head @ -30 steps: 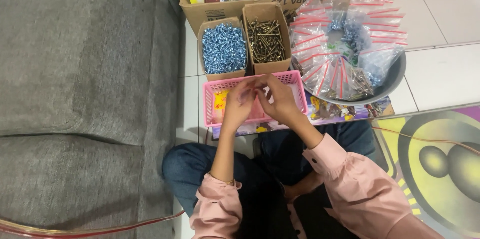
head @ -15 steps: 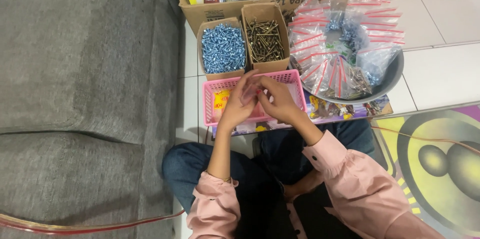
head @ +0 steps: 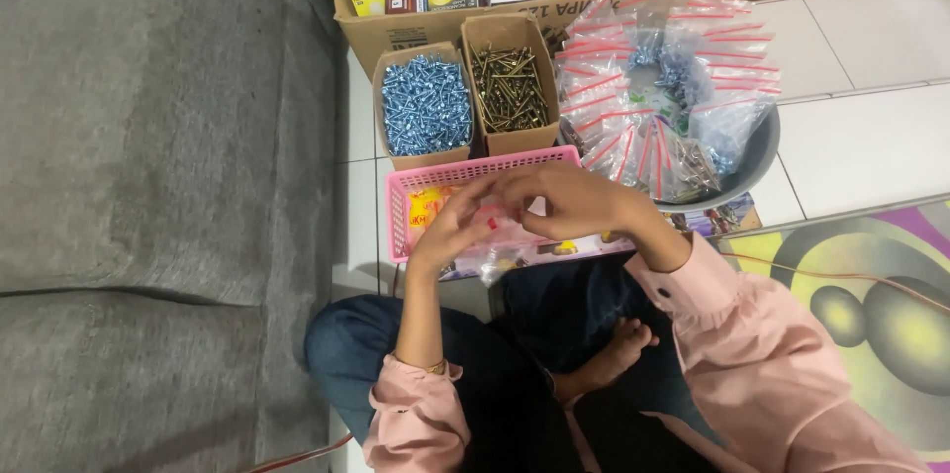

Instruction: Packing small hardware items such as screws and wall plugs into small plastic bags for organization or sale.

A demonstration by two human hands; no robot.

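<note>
Fingers of left hand (head: 450, 231) and right hand (head: 569, 201) pinch a small clear zip bag with red strip (head: 492, 224) above pink plastic mesh basket (head: 416, 184)

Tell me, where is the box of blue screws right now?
In the head view the box of blue screws sits upper centre, left of the box of brass-coloured screws, just beyond the pink basket and beside the grey sofa.

White tile floor (head: 871, 146) carries pink basket (head: 435, 174) under the hands; beyond it two screw boxes (head: 465, 97), carton (head: 396, 33), bowl (head: 752, 161).
</note>
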